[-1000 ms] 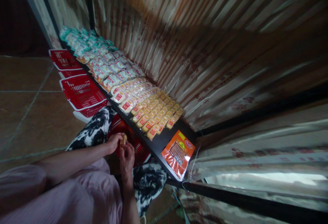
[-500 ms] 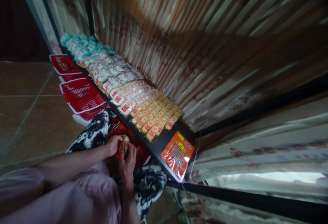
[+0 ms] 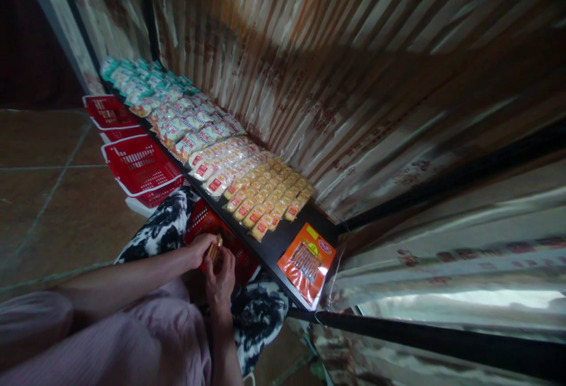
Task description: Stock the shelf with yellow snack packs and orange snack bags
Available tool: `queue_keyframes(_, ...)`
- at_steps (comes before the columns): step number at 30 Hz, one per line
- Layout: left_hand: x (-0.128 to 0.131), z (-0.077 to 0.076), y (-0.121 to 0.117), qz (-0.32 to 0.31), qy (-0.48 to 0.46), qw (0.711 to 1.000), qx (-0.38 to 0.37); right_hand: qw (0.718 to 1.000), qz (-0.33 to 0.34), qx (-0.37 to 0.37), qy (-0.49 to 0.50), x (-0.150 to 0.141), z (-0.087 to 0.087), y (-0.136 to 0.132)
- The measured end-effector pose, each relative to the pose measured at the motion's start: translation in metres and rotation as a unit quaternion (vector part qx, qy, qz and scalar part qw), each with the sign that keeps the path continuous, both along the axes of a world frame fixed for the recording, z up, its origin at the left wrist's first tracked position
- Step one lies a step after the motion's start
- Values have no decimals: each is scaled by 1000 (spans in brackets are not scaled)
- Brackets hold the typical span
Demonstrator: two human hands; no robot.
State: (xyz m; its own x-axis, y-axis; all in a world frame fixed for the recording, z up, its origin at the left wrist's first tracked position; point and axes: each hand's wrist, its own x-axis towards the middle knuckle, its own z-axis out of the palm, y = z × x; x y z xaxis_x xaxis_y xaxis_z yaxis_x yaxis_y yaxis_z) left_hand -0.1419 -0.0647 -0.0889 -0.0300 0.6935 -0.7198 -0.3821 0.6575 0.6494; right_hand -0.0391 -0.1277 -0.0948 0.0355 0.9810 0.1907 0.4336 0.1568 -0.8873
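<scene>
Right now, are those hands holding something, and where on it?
The left hand and right hand hold a small brownish thing by its sides, in their fingertips. Fingers partly hide it.

It looks like a small shop or stall: packaged snacks (image 3: 212,132) in rows (sorted by kind) fill a black shelf (image 3: 289,238) up to its far end, with red shopping baskets (image 3: 144,165) along its near edge

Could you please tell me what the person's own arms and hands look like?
The left hand and right hand are without gloves, and both forearms are uncovered. A loose, pale pink sleeve covers the upper left arm; the right sleeve is out of view. The picture is too blurred to rule out rings.
</scene>
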Motion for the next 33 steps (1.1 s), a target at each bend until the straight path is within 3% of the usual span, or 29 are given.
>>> queue_keyframes(8, 11, 22, 0, -32, 83, 996, 20, 998, -33, -41, -47, 5, 8, 0)
queue_keyframes(18, 17, 48, -4, -55, 120, 990, 40, 999, -29, -39, 22, 16, 21, -3)
queue_keyframes(26, 24, 65, -4, -75, 151, 983, 68, 997, -61, -26, 42, 25, 5, -6)
queue_keyframes(33, 34, 85, -6, -95, 143, 981, 94, 993, -103, -13, 55, 32, 4, -5)
